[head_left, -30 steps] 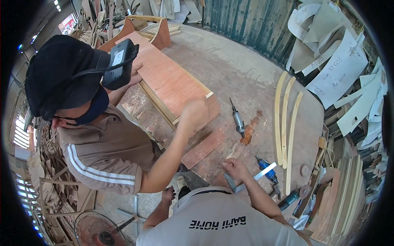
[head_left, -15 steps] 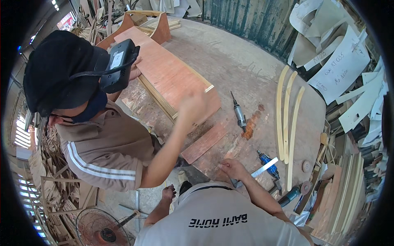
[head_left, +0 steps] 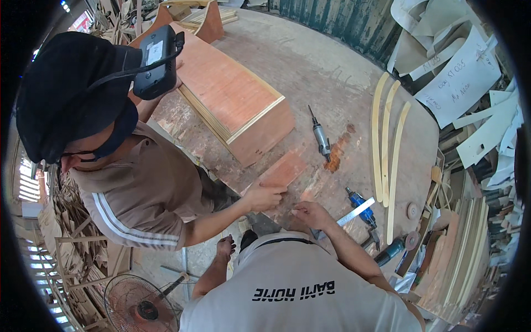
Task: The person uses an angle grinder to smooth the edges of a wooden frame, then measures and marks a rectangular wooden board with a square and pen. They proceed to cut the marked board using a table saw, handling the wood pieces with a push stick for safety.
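Observation:
My right hand (head_left: 312, 214) rests over the near table edge with thumb and fingers pinched together; whatever lies between them is too small to make out. Next to it is a metal ruler (head_left: 355, 212). Down at my side, clear of the table, hangs my left hand (head_left: 225, 247), its fingers loosely apart and nothing seen in it. A reddish thin wooden board (head_left: 283, 169) lies just beyond my right hand, and a co-worker's hand (head_left: 265, 197) grips its near end. The co-worker's other hand is at a long wooden box (head_left: 227, 77) with pale edge strips.
On the worktable (head_left: 343, 72) lie a silver air tool (head_left: 321, 138), three curved wood strips (head_left: 378, 138), a blue power tool (head_left: 362, 205) and a teal grinder (head_left: 391, 252). The co-worker (head_left: 133, 177) stands at left. A fan (head_left: 146, 310) is on the floor; wooden templates crowd the right side.
The co-worker's hand has come down from the box's end onto the near end of the thin board. My hands have hardly moved.

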The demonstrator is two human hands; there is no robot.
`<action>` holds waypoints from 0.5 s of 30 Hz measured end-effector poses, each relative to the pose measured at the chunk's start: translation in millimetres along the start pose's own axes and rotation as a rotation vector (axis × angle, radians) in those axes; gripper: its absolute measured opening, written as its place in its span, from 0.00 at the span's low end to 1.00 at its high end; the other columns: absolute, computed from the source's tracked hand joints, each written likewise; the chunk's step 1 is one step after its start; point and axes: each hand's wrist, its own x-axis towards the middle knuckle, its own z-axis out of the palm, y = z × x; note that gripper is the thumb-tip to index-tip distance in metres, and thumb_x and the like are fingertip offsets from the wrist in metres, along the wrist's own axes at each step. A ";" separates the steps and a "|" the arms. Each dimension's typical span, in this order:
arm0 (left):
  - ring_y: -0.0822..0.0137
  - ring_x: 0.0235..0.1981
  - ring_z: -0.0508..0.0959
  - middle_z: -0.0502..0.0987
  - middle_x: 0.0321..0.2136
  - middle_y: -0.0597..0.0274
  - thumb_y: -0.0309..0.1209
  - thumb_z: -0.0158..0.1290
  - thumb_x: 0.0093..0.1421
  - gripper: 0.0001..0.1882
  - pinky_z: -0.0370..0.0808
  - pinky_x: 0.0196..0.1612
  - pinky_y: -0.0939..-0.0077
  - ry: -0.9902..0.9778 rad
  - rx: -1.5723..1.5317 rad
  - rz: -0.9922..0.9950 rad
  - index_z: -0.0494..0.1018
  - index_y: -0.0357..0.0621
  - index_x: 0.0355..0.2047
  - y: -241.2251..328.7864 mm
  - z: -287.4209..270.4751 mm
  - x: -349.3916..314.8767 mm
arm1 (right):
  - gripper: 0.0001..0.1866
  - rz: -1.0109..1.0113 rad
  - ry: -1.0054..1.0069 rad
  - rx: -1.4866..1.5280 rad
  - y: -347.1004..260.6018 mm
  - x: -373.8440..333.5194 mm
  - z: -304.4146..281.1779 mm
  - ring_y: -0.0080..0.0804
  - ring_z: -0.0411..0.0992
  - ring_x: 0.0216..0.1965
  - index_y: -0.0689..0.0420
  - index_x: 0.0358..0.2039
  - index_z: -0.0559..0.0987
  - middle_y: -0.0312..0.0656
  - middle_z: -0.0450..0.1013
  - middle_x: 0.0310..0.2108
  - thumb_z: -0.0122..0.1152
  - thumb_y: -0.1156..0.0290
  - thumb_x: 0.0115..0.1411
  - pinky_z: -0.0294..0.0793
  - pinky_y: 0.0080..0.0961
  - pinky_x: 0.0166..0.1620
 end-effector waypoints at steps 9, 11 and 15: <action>0.64 0.37 0.78 0.77 0.42 0.59 0.46 0.53 0.66 0.23 0.74 0.34 0.67 -0.016 0.002 -0.025 0.69 0.41 0.52 -10.5 0.1 15.3 | 0.15 0.011 -0.031 0.023 7.3 0.5 1.5 0.31 0.77 0.33 0.63 0.43 0.80 0.47 0.79 0.31 0.63 0.65 0.63 0.76 0.29 0.38; 0.65 0.36 0.78 0.77 0.42 0.59 0.45 0.54 0.65 0.22 0.73 0.33 0.67 -0.049 -0.017 -0.023 0.69 0.42 0.51 -12.8 0.5 23.7 | 0.15 0.041 -0.042 0.020 -1.5 -0.9 -3.0 0.29 0.77 0.33 0.63 0.45 0.80 0.45 0.80 0.32 0.64 0.66 0.63 0.76 0.28 0.38; 0.64 0.35 0.78 0.77 0.41 0.58 0.44 0.54 0.65 0.22 0.74 0.34 0.67 -0.048 0.006 -0.003 0.69 0.41 0.50 -2.4 11.2 23.8 | 0.15 -0.005 0.004 0.044 9.2 -0.3 -1.3 0.28 0.77 0.33 0.63 0.44 0.80 0.45 0.80 0.31 0.63 0.65 0.63 0.77 0.26 0.38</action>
